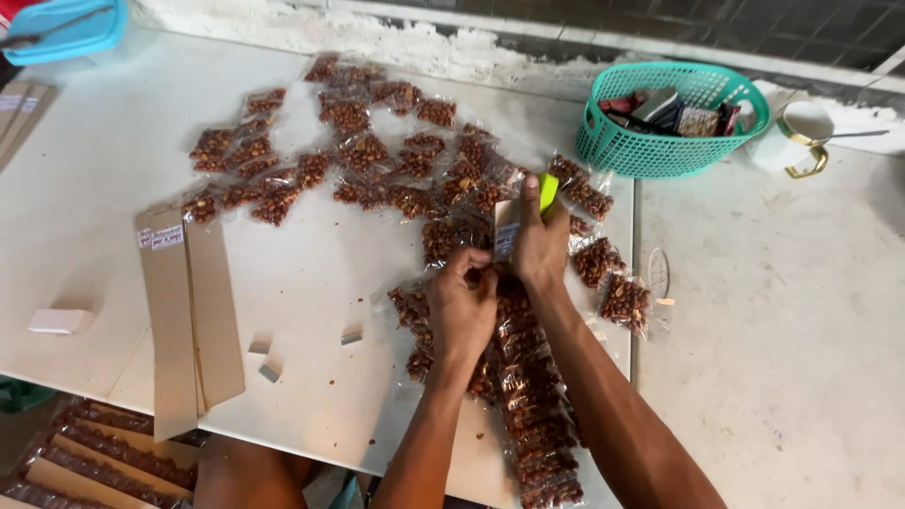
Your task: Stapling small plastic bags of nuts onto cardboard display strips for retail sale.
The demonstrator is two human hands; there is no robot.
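My right hand (539, 247) grips a yellow-green stapler (548, 191) against the top of a long brown cardboard strip (506, 231). My left hand (461, 306) pinches a small clear packet of brown nuts at that strip, just left of the right hand. Below my hands the strip runs toward me, covered with a row of nut packets (533, 415) fixed along it. Many loose nut packets (377, 160) lie scattered on the white table (85, 141) beyond my hands.
Two bare cardboard strips (189, 311) lie at the left. A teal basket (669, 118) with small items stands at the back right, beside a white cup (797, 137). A blue container (66, 28) sits far left. Finished strips (104, 462) lie below the table edge.
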